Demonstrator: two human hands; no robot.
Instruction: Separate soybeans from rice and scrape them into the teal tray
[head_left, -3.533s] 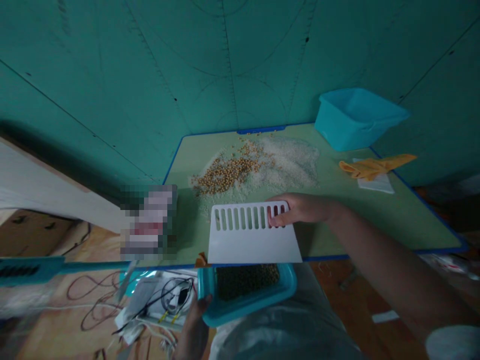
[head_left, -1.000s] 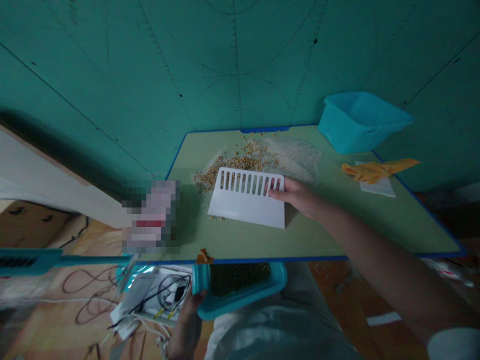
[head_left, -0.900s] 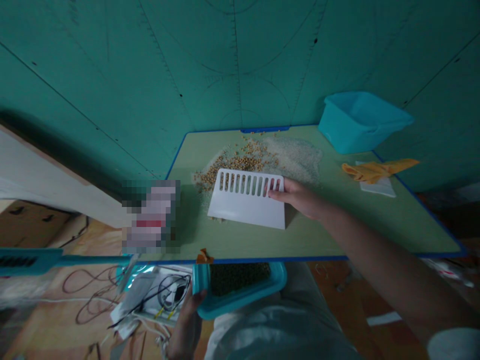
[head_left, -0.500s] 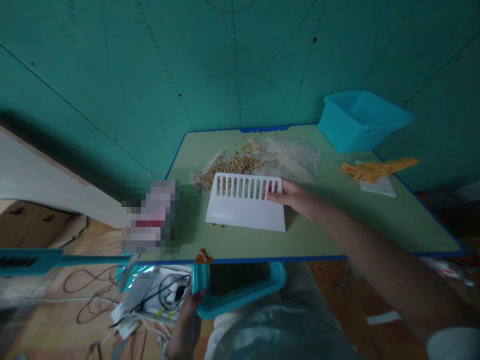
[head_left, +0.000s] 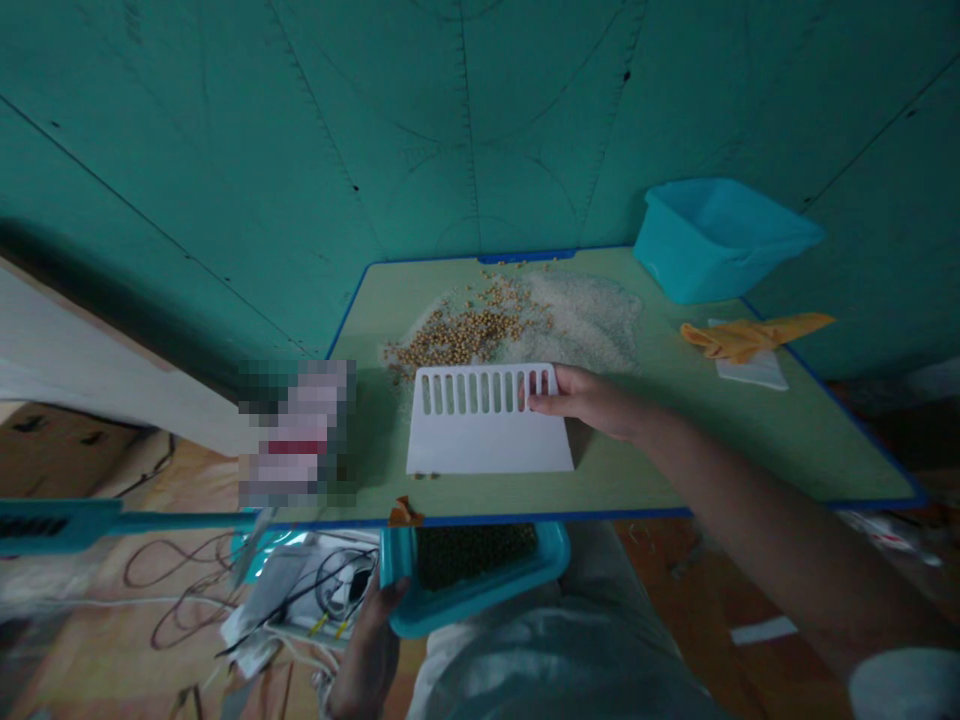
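My right hand (head_left: 574,392) is closed on the right end of a white slotted plastic scraper (head_left: 487,440), its fingers at the end slots. The scraper leans over the table top, its long plain edge toward me. A few loose beans (head_left: 426,475) lie at that edge. Behind the scraper, yellow-brown beans (head_left: 465,335) are spread beside and over a pile of whitish grains (head_left: 589,310). Below the table's front edge, my left hand (head_left: 375,630) grips the left side of a teal plastic tub (head_left: 480,607), which holds small dark green grains (head_left: 476,555).
An empty-looking teal bin (head_left: 720,250) stands at the table's back right corner. An orange cloth (head_left: 750,338) lies on a white sheet (head_left: 754,372). A blurred-out pinkish package (head_left: 304,425) is at the left edge. Cables (head_left: 180,590) lie on the floor. A green wall (head_left: 300,120) rises behind.
My right hand has drawn the scraper toward the table's front edge, and the loose beans at its edge have come nearer too. My left hand stays on the tub.
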